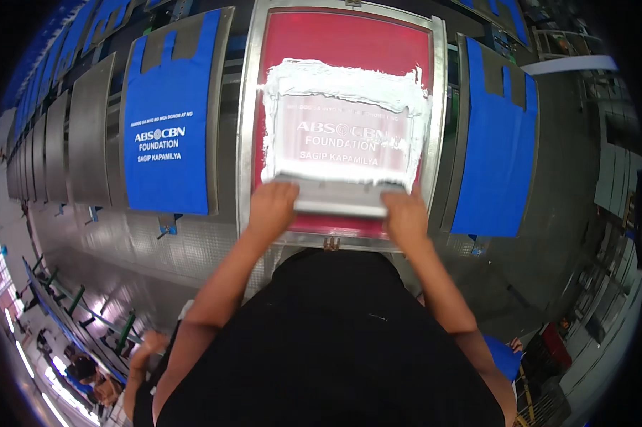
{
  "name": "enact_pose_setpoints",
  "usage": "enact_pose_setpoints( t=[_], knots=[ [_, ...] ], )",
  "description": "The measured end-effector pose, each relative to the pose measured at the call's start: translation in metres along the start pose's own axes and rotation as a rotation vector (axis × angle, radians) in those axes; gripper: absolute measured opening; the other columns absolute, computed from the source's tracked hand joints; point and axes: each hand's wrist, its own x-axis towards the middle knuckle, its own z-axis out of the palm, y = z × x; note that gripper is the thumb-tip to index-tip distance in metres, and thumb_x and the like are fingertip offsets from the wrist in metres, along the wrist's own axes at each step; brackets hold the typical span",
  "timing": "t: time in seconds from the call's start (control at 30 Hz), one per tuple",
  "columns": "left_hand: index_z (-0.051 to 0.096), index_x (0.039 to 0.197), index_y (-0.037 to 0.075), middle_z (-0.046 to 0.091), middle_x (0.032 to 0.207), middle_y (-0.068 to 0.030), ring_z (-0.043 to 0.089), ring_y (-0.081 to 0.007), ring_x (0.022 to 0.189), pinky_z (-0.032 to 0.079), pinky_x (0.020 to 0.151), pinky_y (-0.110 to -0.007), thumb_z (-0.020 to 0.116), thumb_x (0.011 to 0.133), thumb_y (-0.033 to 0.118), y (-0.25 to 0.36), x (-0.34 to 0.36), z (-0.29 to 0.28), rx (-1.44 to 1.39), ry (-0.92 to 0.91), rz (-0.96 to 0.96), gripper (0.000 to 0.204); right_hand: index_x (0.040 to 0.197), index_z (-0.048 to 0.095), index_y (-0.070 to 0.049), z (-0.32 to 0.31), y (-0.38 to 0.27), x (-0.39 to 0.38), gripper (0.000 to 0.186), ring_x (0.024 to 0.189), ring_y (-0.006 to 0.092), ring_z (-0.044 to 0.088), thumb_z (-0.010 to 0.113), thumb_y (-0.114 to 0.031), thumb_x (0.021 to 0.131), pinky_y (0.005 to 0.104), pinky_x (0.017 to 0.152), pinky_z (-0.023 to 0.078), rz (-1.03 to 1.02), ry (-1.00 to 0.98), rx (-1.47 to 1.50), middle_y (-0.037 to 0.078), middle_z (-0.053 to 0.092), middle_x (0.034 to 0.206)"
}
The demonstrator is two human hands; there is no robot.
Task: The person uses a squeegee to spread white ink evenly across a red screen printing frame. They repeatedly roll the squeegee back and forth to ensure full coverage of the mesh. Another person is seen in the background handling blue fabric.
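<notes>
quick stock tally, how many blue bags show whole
2: one blue bag left of the metal frame, another blue bag right of it. More blue cloth shows at the upper left and upper right, cut off or overlapped, so others may be hidden.

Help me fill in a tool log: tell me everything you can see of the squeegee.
The squeegee is a straight, grey, metallic-looking bar with a darker far strip and a paler near edge. Blur hides finer detail, and its blade cannot be made out. It is held crosswise over the near part of the red screen, inside the metal frame, with white paste along its far side. The left hand grips its left end, the right hand its right.
</notes>
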Motion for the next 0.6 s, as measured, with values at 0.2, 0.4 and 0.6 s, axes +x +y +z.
enact_pose_setpoints(
  t=[0.2,0.4,0.6],
  knots=[
    [0.070,0.088,0.014,0.069,0.080,-0.0117,0.067,-0.0307,0.083,0.054,0.070,-0.044,0.073,0.072,0.024,-0.048,0.188,-0.047,0.161,-0.170,-0.090,0.019,0.100,0.070,-0.015,-0.084,0.048,0.170,0.031,0.090,0.0300,0.067,0.067,-0.015,0.070,0.0462,0.092,0.046,0.063,-0.071,-0.122,0.013,0.070,0.091],
    [0.068,0.093,0.013,0.068,0.085,-0.0115,0.065,-0.0321,0.082,0.052,0.073,-0.046,0.069,0.075,0.016,-0.016,0.085,-0.060,0.039,-0.296,-0.125,0.018,0.107,0.069,-0.020,-0.087,-0.001,0.073,0.044,0.092,0.0366,0.062,0.065,-0.007,0.066,0.0502,0.078,0.053,0.147,-0.254,-0.049,0.013,0.069,0.091],
    [0.065,0.087,0.009,0.065,0.085,-0.0109,0.061,-0.0297,0.081,0.050,0.072,-0.041,0.069,0.058,0.003,-0.002,0.002,-0.003,-0.025,-0.028,-0.005,0.030,0.096,0.066,-0.011,-0.011,-0.008,-0.002,0.028,0.091,0.0249,0.066,0.063,-0.007,0.069,0.0536,0.110,0.027,0.011,0.000,0.009,0.010,0.069,0.089]
  ],
)
